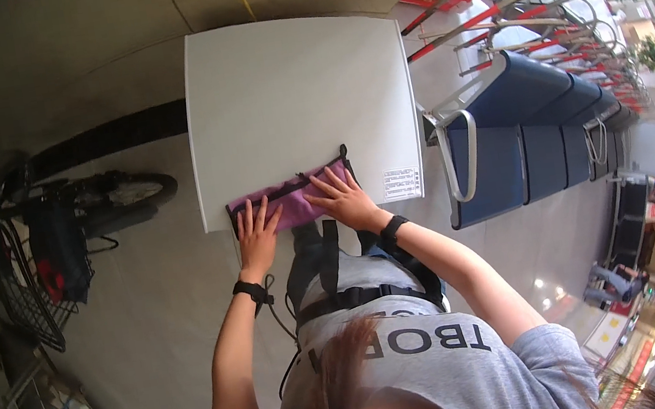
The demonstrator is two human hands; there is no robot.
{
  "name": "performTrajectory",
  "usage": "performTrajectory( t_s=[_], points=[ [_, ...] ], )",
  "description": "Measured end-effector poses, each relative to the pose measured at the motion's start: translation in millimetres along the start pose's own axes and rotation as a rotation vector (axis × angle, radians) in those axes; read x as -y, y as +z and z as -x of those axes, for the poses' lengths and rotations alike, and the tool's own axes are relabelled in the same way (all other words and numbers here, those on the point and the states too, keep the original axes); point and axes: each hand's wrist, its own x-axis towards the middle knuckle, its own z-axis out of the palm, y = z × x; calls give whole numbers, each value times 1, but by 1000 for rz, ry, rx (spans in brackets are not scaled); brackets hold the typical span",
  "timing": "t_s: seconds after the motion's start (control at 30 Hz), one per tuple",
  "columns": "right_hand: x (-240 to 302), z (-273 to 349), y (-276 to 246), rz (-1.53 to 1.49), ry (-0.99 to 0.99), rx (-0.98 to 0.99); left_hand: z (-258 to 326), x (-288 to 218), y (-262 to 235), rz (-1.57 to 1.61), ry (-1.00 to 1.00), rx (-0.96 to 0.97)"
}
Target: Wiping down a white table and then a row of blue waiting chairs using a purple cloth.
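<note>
A purple fabric pouch [290, 199] with black edging lies along the near edge of a white table [296, 89]. Dark trim, perhaps a zipper, runs along its far side, and a small black loop sticks out at its far right corner. My left hand [257, 231] rests flat on the pouch's left part, fingers spread. On its right part lies my right hand [346, 201], also with fingers spread. Both palms press the cloth down, and neither hand grips it. The near edge of the pouch hangs at or slightly over the table edge. Each wrist wears a black band.
A printed white label [402, 182] is stuck on the table's near right corner. Dark blue linked seats [493, 165] stand close on the right, with red-and-metal rails [486, 12] behind. At left is a bicycle [120, 190] with a wire basket [25, 295]. A wall [102, 26] rises beyond the table.
</note>
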Motion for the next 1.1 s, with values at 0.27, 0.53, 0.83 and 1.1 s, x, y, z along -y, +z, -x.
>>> performTrajectory(
  t_s=[0.27,0.53,0.83,1.1],
  points=[
    [-22,21,-14,25,88,54,-31,-9,1,41,109,30],
    [81,-29,-202,-1063,101,-37,-56,-27,19,119,-4,10],
    [193,-19,-310,-2049,-955,62,-104,-24,16,49,45,-23],
    [191,-11,-305,-2059,-968,49,-59,-23,9,77,16,-17]
  ],
)
